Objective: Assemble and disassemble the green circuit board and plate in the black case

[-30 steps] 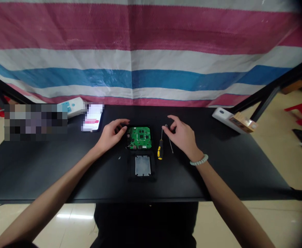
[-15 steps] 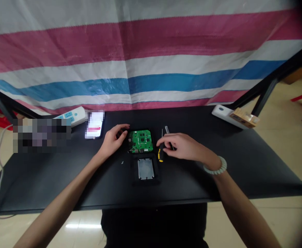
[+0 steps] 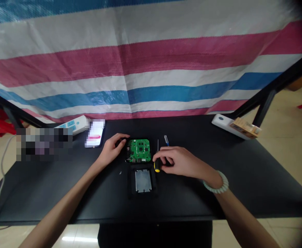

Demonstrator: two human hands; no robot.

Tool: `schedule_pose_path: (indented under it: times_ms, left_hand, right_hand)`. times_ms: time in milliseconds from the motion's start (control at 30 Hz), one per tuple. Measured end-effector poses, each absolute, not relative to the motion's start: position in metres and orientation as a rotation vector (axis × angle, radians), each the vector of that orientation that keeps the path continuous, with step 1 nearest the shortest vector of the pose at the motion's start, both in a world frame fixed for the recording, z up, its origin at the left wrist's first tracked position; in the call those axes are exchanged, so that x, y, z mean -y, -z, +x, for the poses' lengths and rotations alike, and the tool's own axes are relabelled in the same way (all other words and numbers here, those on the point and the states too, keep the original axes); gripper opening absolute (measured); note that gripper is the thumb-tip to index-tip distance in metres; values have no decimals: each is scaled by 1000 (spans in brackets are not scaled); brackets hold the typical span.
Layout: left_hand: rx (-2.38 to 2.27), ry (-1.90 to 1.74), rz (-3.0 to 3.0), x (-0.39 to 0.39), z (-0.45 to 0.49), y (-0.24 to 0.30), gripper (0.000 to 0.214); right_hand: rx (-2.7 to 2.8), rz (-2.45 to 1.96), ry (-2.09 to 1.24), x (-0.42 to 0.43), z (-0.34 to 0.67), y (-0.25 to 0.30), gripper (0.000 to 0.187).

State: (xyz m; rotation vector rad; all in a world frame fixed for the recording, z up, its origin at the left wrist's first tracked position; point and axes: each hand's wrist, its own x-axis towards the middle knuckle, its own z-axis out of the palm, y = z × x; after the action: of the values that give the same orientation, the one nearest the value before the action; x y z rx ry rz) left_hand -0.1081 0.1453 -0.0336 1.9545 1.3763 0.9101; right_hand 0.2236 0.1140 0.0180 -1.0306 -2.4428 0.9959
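Note:
A green circuit board [image 3: 141, 148] sits in a dark casing at the middle of the table. My left hand [image 3: 112, 148] is at its left side, thumb and fingers bent around the casing's far-left corner. Right of the board, my right hand [image 3: 178, 160] has its fingers closed around a black and yellow screwdriver [image 3: 157, 167], whose thin shaft points away from me. Just beyond that hand lies a second screwdriver [image 3: 166, 140] with a clear and blue handle, partly hidden. Nearer to me is a square black cover [image 3: 132, 181] with a silver metal plate [image 3: 143, 181].
Tiny screws [image 3: 120, 172] lie left of the cover. A lit phone [image 3: 95, 134] and a white power strip [image 3: 80, 124] are at the back left, beside a blurred-out patch. Another white strip [image 3: 221, 120] with a small box [image 3: 245, 127] stands at the back right. A striped sheet [image 3: 130, 79] hangs behind.
My right hand has closed on the black and yellow screwdriver and shifted it slightly left, its shaft turning straighter. My left hand stays at the casing. The view has tilted up a little.

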Motion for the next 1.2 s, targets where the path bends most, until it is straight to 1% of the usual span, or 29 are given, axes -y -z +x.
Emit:
schedule_pose_path:
  times_ms: [100,233,300,433,600,700,767,900,1200]
  left_hand:
    - [-1359,-915,1951,-146,-108,33,32]
    - [-1350,-916,1985,-145,-108,32,32]
    - [-1350,-922,2003,-144,-107,32,31]
    - [-1345,-925,2049,-142,-105,32,31]
    - [-1428,-982,2212,-135,-101,29,31]
    - [-1408,-999,2341,-131,-98,28,34]
    - [-1350,-949,2389,-130,-96,28,37]
    - [-1282,-827,2442,-131,-96,29,37]
    - [-1263,-793,2455,-133,-97,29,34]
  right_hand:
    - [2168,-899,-1096,-114,231,-33,26]
    - [1775,-883,-1028,-112,235,-42,13]
    - [1623,-848,-1047,-110,229,-37,11]
    - [1573,-800,-1037,-99,206,-19,17]
    - [1746,-778,-657,-81,186,-8,29]
    - [1779,-782,-558,-74,184,-8,35]
    - [1798,-782,-506,-72,184,-9,38]
    - [1798,-815,-434,-74,184,-5,38]
    - [1793,-876,-410,-76,187,-3,33]
